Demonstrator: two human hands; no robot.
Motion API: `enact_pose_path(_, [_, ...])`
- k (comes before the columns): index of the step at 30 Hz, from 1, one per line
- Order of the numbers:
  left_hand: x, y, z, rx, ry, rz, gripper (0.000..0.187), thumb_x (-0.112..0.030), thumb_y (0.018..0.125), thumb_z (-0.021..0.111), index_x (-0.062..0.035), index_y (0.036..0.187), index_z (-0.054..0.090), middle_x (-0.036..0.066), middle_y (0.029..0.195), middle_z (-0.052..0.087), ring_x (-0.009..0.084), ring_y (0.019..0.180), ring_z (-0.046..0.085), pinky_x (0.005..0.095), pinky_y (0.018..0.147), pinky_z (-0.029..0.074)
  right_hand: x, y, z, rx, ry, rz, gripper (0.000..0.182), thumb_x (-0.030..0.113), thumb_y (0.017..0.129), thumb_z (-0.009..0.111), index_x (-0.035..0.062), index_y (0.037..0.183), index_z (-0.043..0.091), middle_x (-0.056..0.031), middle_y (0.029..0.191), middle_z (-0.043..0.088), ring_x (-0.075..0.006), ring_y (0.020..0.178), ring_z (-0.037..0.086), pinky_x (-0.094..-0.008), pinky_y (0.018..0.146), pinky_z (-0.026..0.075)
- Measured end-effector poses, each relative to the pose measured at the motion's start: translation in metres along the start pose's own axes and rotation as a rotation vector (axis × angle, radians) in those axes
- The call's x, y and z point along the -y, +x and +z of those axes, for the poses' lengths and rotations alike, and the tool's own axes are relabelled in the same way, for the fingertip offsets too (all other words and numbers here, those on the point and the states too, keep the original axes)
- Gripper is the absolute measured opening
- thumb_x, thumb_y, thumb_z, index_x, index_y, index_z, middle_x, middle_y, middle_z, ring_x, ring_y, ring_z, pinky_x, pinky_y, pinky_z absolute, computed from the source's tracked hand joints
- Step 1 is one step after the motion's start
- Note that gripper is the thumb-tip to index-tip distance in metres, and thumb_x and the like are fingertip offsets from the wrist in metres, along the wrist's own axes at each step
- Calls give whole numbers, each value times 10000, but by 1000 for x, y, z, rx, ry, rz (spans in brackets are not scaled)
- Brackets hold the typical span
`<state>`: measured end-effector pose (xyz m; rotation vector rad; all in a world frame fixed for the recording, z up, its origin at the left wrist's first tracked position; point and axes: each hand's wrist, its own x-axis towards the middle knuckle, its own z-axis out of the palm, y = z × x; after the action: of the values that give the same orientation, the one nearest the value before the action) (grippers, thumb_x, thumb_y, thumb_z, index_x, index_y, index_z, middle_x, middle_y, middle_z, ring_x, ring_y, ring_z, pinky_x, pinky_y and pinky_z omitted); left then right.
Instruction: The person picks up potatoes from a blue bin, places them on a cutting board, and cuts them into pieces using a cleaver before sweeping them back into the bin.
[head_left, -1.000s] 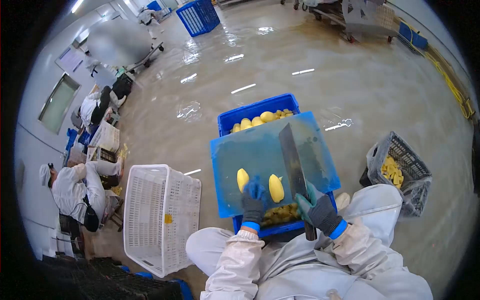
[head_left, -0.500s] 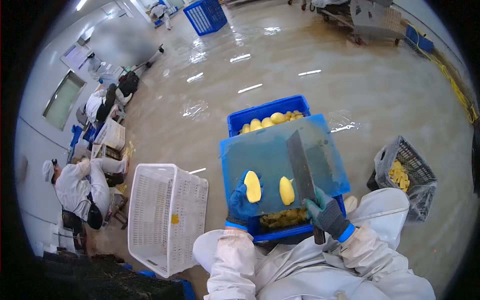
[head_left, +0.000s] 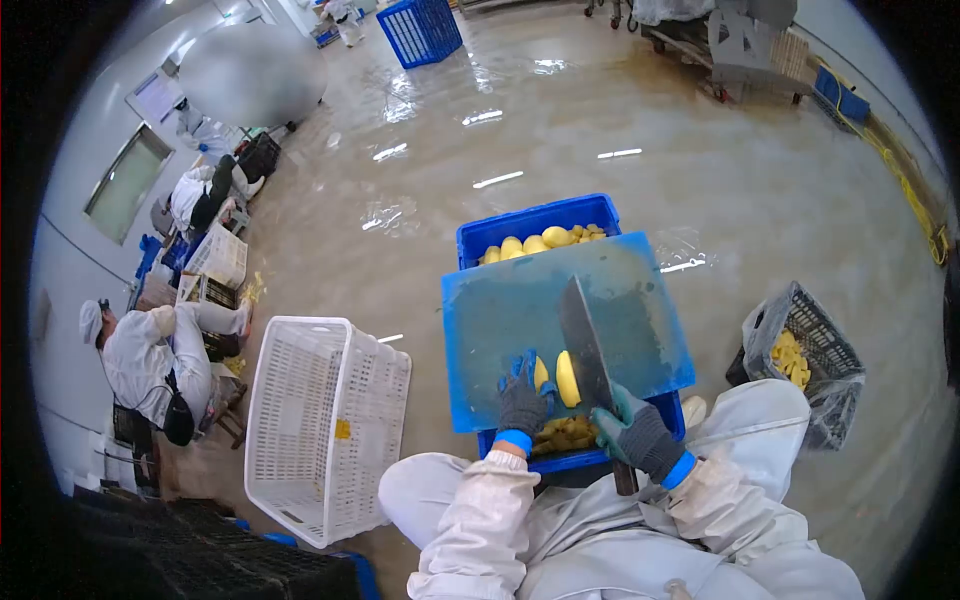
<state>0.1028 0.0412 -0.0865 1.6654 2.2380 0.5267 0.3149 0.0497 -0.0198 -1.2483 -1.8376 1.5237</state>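
My right hand (head_left: pixel 640 435), in a grey-green glove, is closed round the handle of a broad-bladed cleaver (head_left: pixel 585 345). The blade stands over the cutting board (head_left: pixel 490 300), just right of a yellow peeled potato piece (head_left: pixel 568 379). My left hand (head_left: pixel 526 400), in a blue-grey glove, rests low on the board with its fingers around a second potato piece (head_left: pixel 541 373), partly hidden by them. The two pieces lie side by side, close together. Under the board, a blue crate (head_left: pixel 540 222) shows whole peeled potatoes at its far end and cut pieces (head_left: pixel 565 434) at its near end.
A white perforated crate (head_left: pixel 335 420) stands at my left. On my right is a dark, plastic-lined crate (head_left: pixel 835 375) with yellow scraps. Co-workers (head_left: pixel 150 355) sit along the left wall. A blue crate (head_left: pixel 420 32) and a metal cart (head_left: pixel 755 50) stand farther off on the wet floor.
My left hand has moved right and turned over, setting the potato half it held up beside the other piece. The cleaver has shifted slightly left, closer to the pieces.
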Motion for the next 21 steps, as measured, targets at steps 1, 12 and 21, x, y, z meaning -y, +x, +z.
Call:
enact_pose_path(1, [4, -5, 5, -47, -105, 34, 577, -235, 809, 588, -82, 1329, 392, 228, 1272, 457, 406, 1149, 445, 441, 1000, 337, 9, -3, 2, 35, 24, 41, 506, 162, 853, 537, 48, 1322, 384, -208, 988, 615, -290, 841, 633, -358, 745, 492])
enact_pose_path(12, [21, -35, 22, -166, -374, -36, 344, -122, 826, 539, -77, 1167, 543, 202, 1067, 583, 358, 954, 578, 426, 839, 460, -10, -2, 50, 77, -32, 107, 491, 284, 828, 556, 64, 1253, 444, -245, 974, 606, -392, 895, 595, -440, 757, 479])
enact_pose_path(21, [22, -20, 12, -73, -275, -50, 340, -260, 850, 556, -86, 1141, 566, 220, 1041, 587, 377, 952, 570, 453, 814, 455, 26, 9, 44, 203, -305, 214, 495, 286, 826, 542, 43, 1242, 428, -273, 938, 601, -398, 872, 599, -460, 750, 478])
